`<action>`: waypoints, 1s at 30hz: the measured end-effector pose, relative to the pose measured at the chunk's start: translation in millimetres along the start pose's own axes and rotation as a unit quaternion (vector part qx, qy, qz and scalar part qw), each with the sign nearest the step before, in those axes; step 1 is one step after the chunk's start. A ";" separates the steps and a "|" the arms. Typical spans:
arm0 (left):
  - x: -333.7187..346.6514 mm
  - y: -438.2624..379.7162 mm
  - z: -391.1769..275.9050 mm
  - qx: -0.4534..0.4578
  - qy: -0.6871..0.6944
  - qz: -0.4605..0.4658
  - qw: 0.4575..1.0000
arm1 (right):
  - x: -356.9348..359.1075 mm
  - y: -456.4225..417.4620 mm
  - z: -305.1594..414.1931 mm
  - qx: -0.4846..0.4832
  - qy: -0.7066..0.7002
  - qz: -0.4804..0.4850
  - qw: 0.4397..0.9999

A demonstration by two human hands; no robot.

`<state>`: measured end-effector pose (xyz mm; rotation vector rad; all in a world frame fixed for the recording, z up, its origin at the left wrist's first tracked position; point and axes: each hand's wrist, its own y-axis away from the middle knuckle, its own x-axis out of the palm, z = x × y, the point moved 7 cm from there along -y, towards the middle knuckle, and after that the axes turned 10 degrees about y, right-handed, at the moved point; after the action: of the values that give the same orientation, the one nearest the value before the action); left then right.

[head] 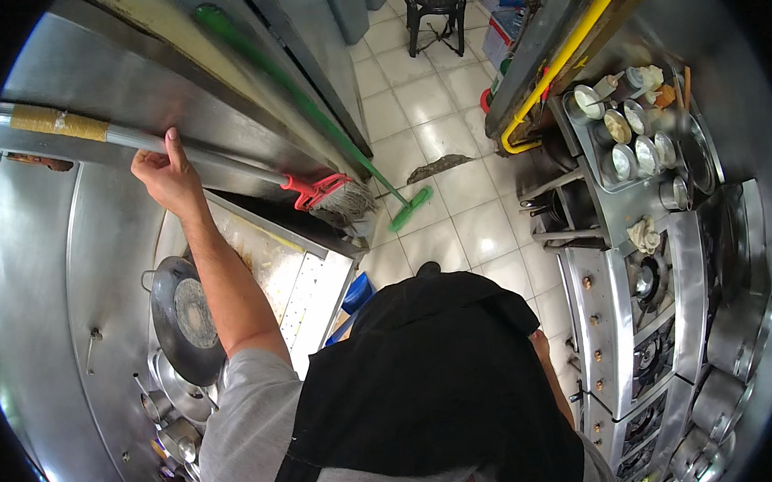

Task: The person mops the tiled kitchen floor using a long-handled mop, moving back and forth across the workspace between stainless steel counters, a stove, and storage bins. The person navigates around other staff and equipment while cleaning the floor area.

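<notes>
My left hand [169, 178] is raised at the upper left, its fingers curled at the metal handle of a mop [239, 164] and its thumb lying across it. Yellow-brown wrapping covers the handle's upper end. A red clamp [316, 189] holds the mop's grey string head [347, 203], which hangs low beside the steel cabinet. Only a small part of my right hand [539, 345] shows at the right edge of my black apron [427, 377]; its fingers are mostly hidden. A green-handled broom [410, 208] leans beside the mop, its head on the tiled floor [436, 248].
A wok [182, 320] and several pots stand at my left, near a steel counter [315, 272]. On my right runs a gas stove [604, 334], with a tray of metal bowls [621, 183] beyond it. A yellow pipe [560, 51] and a black stool [436, 3] are ahead.
</notes>
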<state>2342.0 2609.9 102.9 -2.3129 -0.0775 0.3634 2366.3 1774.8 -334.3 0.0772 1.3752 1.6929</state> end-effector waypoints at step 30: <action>128.7 483.1 -204.4 0.203 0.192 0.881 0.383 | 136.3 139.8 -189.3 0.195 -0.276 -0.144 0.930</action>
<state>2496.2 2152.5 -139.4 -0.8984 2.4782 0.6351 2098.6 1733.0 -357.7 0.5142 1.1943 1.0251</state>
